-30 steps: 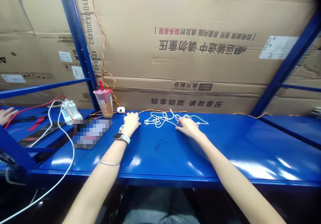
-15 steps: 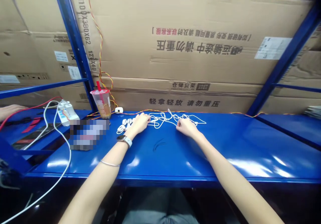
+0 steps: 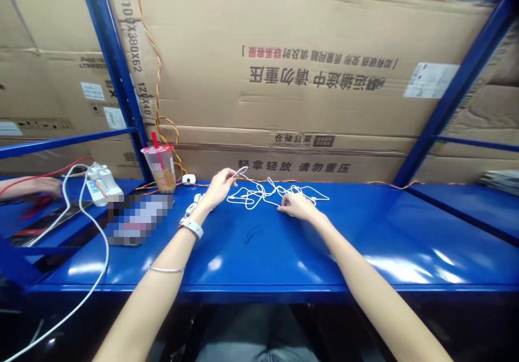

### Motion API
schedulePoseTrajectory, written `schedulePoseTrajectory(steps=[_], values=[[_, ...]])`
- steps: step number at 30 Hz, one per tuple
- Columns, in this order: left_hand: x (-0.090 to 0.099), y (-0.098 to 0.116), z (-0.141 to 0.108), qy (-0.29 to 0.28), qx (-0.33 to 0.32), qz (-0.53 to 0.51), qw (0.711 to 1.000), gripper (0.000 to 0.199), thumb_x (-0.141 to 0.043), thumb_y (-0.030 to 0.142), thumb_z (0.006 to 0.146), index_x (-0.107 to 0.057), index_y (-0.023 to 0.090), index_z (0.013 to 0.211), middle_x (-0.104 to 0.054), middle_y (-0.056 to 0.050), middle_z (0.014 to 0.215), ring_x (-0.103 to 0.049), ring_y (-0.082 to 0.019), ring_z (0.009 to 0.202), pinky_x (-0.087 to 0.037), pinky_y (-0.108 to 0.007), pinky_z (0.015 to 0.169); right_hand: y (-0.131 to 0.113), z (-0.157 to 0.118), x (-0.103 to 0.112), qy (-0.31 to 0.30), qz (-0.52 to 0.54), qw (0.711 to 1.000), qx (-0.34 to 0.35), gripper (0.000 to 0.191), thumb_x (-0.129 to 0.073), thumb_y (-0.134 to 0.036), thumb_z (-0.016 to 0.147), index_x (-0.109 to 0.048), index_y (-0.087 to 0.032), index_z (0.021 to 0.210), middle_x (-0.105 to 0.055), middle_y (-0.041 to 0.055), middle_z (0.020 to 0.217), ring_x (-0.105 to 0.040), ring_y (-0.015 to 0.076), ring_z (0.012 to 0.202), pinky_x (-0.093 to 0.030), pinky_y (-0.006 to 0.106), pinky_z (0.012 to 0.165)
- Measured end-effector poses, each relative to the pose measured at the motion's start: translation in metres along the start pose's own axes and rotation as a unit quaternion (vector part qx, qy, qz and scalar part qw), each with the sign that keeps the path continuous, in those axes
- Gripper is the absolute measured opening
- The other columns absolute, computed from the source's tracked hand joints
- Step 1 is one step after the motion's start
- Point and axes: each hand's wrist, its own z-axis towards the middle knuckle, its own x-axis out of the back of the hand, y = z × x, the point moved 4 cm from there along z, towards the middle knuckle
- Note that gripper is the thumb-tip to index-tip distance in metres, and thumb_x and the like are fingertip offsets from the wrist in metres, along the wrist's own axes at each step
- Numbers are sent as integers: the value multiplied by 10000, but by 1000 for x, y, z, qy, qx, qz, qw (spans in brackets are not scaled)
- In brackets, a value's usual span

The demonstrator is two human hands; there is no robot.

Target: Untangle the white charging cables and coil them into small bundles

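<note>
A loose tangle of white cable [image 3: 252, 195] lies on the blue shelf top [image 3: 243, 264]. My left hand [image 3: 220, 188] is closed on a part of the cable, which rises in a small loop from its fingertips at the left of the tangle. At the right side, my right hand [image 3: 298, 206] has its thumb and fingers pinched on the same cable, with more loops behind it. Bundled white cables [image 3: 193, 205] lie beside my left wrist, partly hidden by it. Several thin black strands [image 3: 254, 234] rest in front of the tangle.
A drink cup with a red straw [image 3: 162, 170], a small white device [image 3: 188, 179], a blurred-out flat object [image 3: 140, 221] and a white power strip [image 3: 104, 184] stand left. Cardboard [image 3: 284, 107] backs the shelf. Another person's hand [image 3: 44, 186] is at far left.
My left hand has lifted and moved left, raising a loop of cable. My right hand has barely moved. The other person's hand has reached further right. The view has shifted slightly.
</note>
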Motion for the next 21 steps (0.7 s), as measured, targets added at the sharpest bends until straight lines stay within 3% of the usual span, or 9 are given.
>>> schedulePoseTrajectory(steps=[4, 8, 10, 14, 18, 21], values=[[-1, 1, 2, 30, 61, -162, 985, 68, -492, 213, 773, -442, 208, 818, -589, 19, 735, -597, -144, 741, -470, -314, 785, -4, 1, -2, 17, 7, 1000, 19, 81, -601, -154, 750, -670, -138, 712, -690, 67, 775, -623, 164, 742, -396, 208, 615], [8, 5, 2, 113, 91, -187, 972, 168, -564, 303, 761, -439, 195, 789, -585, -47, 1085, -577, -162, 968, -471, -295, 800, -3, 2, 4, 42, 16, 999, 6, 150, -541, -91, 719, -655, -127, 628, -671, 62, 667, -624, 165, 685, -404, 209, 622], [9, 7, 0, 105, 104, -224, 963, 234, -546, 413, 802, -473, 192, 826, -566, -75, 1216, -541, -193, 1110, -463, -319, 853, 0, 2, 9, 66, 18, 997, -19, 163, -531, -86, 697, -640, -127, 584, -655, 66, 614, -622, 177, 665, -405, 219, 621], [5, 10, -2, 67, 119, -289, 948, 337, -476, 520, 848, -505, 184, 864, -635, -116, 1185, -570, -215, 1122, -438, -376, 920, 4, 0, 18, 115, 23, 991, -63, 180, -507, -97, 693, -612, -131, 550, -639, 84, 579, -626, 200, 669, -408, 241, 635], [1, 7, -2, 70, 129, -329, 933, 315, -501, 500, 847, -466, 187, 847, -635, -128, 1183, -594, -209, 1096, -442, -369, 916, 5, -5, 27, 163, 186, 967, -54, 151, -523, -185, 737, -601, -147, 614, -583, 31, 497, -586, 164, 558, -417, 241, 597], [3, 0, -2, 100, 137, -350, 921, 315, -609, 407, 795, -369, 203, 795, -648, -86, 1077, -628, -181, 1028, -457, -343, 898, -3, -9, 31, 135, 378, 916, 19, 181, -567, -312, 769, -608, -145, 713, -538, -8, 491, -501, 120, 470, -395, 229, 510]])
